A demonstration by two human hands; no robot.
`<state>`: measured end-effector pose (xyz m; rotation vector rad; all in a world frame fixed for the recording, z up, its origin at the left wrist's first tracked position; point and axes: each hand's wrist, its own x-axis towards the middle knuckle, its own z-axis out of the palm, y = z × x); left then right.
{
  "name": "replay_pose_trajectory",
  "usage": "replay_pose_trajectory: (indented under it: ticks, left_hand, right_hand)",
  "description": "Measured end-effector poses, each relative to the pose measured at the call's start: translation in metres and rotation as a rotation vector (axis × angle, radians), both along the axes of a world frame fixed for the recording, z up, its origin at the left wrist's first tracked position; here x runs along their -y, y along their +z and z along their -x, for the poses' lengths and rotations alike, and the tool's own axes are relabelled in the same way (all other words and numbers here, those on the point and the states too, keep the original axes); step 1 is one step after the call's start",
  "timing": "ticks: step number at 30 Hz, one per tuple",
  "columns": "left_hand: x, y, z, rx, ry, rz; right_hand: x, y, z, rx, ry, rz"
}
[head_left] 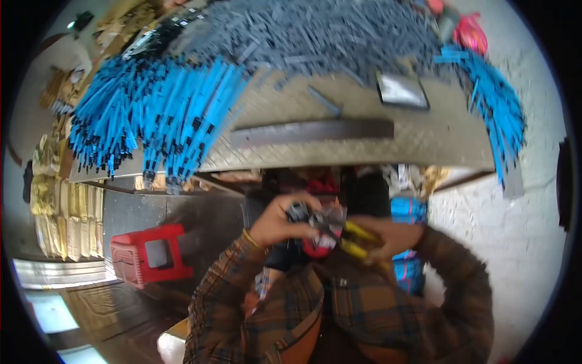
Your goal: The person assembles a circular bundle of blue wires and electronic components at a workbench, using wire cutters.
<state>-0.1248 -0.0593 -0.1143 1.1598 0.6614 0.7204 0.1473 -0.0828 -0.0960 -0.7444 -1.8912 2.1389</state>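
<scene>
My left hand point(277, 223) is closed around a small dark grey part point(297, 212); its exact kind is too blurred to tell. In my right hand point(395, 236) is a pair of pliers with yellow handles point(359, 232). The metal jaws reach left to the grey part, at my left fingertips. Whether they grip it, I cannot tell. Both hands are in front of my body, just short of the table's near edge.
On the table point(291, 155) lie a dark flat bar point(312, 131), a shiny rectangular tray-like piece point(402, 91) and a heap of grey strips point(315, 36). Blue strip bundles point(194, 112) lie left, more blue strips point(494, 109) right. A red plastic stool point(130, 258) stands at left.
</scene>
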Motion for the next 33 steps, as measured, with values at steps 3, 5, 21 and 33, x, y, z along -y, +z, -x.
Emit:
replay_pose_trajectory:
  ticks: [3,5,21,33]
  left_hand:
    - [-0.009,-0.007,0.004,0.017,0.076,-0.063]
    - [-0.013,-0.008,-0.002,0.004,0.066,-0.059]
    - [-0.005,-0.019,0.000,-0.004,0.012,-0.057]
    - [-0.005,-0.011,-0.012,-0.042,-0.044,-0.133]
  right_hand:
    - [-0.005,0.004,-0.004,0.086,-0.089,-0.302]
    - [-0.009,-0.005,-0.010,0.084,-0.102,0.063]
    - [0.000,-0.012,-0.007,-0.173,0.074,0.525]
    - [-0.001,-0.036,-0.028,-0.155,0.220,1.033]
